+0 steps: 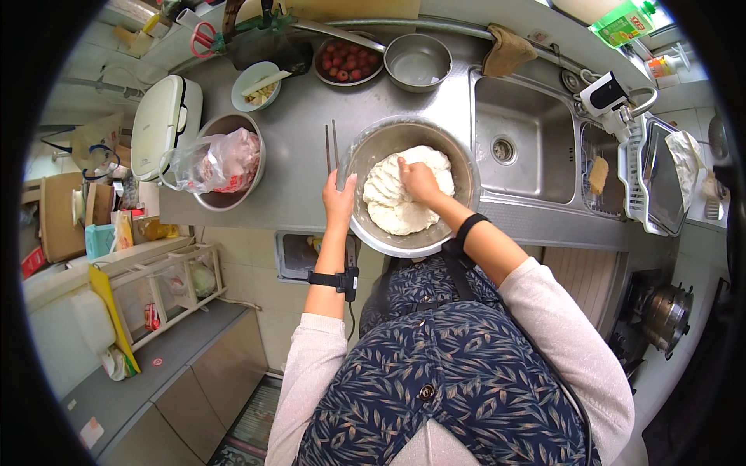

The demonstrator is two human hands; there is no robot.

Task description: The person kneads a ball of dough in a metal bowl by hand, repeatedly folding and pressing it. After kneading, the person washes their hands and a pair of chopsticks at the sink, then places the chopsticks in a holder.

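Kneading soft dough (404, 203), steel bowl (463, 167)

Bright, even daylight from the far right; soft glare on the steel counter (295, 147). Sharp centre, heavy fisheye bending, black vignette at the edges.

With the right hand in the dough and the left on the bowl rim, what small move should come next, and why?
Probably fold the far edge of the dough toward the middle: the right hand presses into its upper part, the mass looks uneven, and the left hand steadies the steel bowl.
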